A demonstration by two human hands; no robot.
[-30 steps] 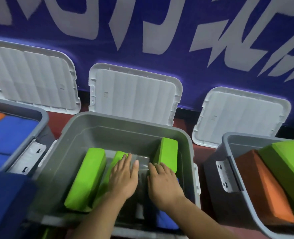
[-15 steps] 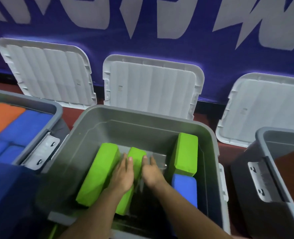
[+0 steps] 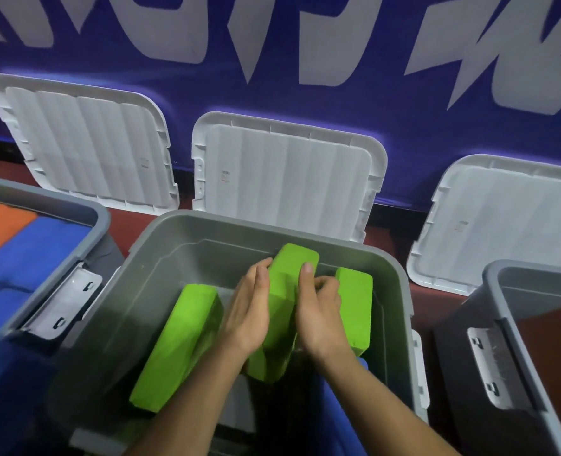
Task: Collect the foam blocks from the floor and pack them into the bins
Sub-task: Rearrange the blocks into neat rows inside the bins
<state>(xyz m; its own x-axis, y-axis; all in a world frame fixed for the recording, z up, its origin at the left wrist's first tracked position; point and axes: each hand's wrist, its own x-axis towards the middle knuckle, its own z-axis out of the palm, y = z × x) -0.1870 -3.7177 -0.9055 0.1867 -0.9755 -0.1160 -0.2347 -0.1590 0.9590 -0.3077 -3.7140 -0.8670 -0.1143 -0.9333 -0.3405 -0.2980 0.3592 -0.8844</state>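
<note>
Three green foam blocks stand in the middle grey bin (image 3: 160,245). The middle green block (image 3: 284,297) is raised on edge between my hands. My left hand (image 3: 251,311) lies flat against its left face with straight fingers. My right hand (image 3: 320,311) grips its right side, thumb on top and fingers curled. A second green block (image 3: 180,347) leans to the left, a third green block (image 3: 355,307) stands at the right. A blue block (image 3: 332,396) shows below my right forearm.
A left grey bin (image 3: 85,225) holds orange and blue blocks. A right grey bin (image 3: 503,291) holds a dark orange block (image 3: 552,343). Three white lids (image 3: 285,179) lean against the purple wall behind the bins. A blue shape fills the lower left corner.
Both hands have taken the middle green block from the bin floor and raised it on edge, toward the right block. The view has shifted left and closer.
</note>
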